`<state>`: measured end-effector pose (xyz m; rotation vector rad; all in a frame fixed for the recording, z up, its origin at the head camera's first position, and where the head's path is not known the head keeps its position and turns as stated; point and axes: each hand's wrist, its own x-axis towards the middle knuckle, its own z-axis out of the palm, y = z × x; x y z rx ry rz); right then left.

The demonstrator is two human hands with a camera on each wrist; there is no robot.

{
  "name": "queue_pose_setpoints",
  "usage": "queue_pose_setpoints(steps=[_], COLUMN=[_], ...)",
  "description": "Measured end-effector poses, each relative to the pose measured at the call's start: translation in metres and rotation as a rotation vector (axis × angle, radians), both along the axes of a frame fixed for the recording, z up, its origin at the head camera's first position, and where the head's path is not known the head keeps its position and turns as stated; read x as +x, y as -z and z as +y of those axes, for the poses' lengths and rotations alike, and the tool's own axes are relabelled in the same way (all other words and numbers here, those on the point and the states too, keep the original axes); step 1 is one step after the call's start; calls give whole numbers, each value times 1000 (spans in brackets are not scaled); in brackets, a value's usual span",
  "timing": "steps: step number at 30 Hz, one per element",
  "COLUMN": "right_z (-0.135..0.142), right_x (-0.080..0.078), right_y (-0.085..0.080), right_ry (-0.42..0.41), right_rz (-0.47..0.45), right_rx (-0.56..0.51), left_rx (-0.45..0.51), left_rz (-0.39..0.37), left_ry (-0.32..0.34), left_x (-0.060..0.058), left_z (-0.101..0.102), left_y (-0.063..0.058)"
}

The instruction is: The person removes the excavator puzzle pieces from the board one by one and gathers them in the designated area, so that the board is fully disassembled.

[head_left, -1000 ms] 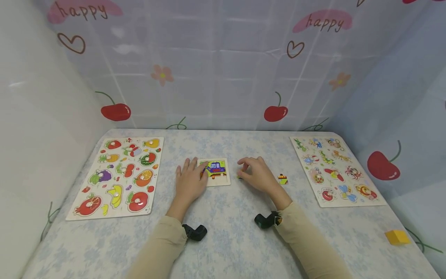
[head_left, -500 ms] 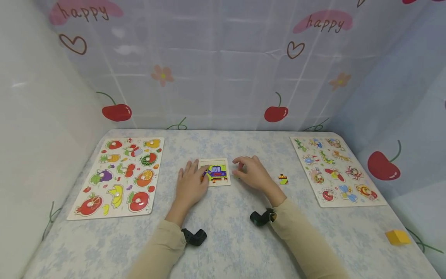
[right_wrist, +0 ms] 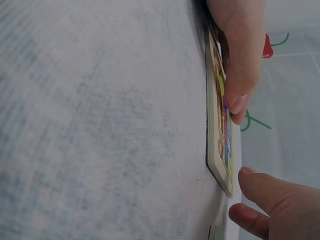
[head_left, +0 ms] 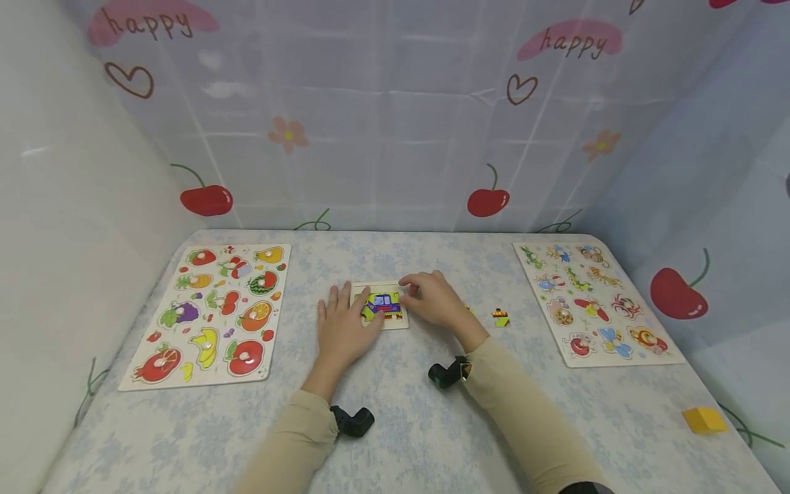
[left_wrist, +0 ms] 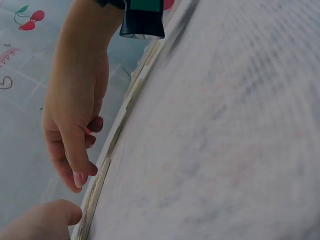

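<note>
A small framed jigsaw puzzle (head_left: pixel 384 300) with a purple and blue vehicle lies mid-table. My left hand (head_left: pixel 349 331) rests at its left side, palm down, fingers spread, thumb over the picture. In the right wrist view, the left thumb and fingers overlap the puzzle (right_wrist: pixel 214 125) from above. My right hand (head_left: pixel 435 302) is at the puzzle's right edge with bent fingers. A gap shows between two of its fingertips in the right wrist view; I cannot tell whether it pinches a piece. One loose puzzle piece (head_left: pixel 501 318) lies right of it, another (head_left: pixel 467 309) partly behind the wrist.
A fruit peg board (head_left: pixel 212 315) lies at the left of the table, an insect peg board (head_left: pixel 595 302) at the right. A yellow block (head_left: pixel 704 420) sits near the right edge. Patterned curtains (head_left: pixel 395 123) enclose the back and sides.
My right hand has moved left to the puzzle's right edge, uncovering a loose piece beside its wrist. The left hand has shifted slightly right, its thumb lower on the picture.
</note>
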<state>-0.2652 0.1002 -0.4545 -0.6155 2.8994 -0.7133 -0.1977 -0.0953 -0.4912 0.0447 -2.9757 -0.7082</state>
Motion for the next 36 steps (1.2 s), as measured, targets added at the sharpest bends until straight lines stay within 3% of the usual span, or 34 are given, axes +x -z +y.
queue_pose_setpoints(steps=[13, 36], right_z=[-9, -16], right_x=[-6, -7], right_y=[0, -1], right_ry=[-59, -25], right_rz=[5, -31], right_rx=[38, 43], left_rx=[-24, -32], left_rz=[7, -10], left_ry=[-23, -16], left_x=[1, 1], left_z=[2, 1], left_y=[2, 3])
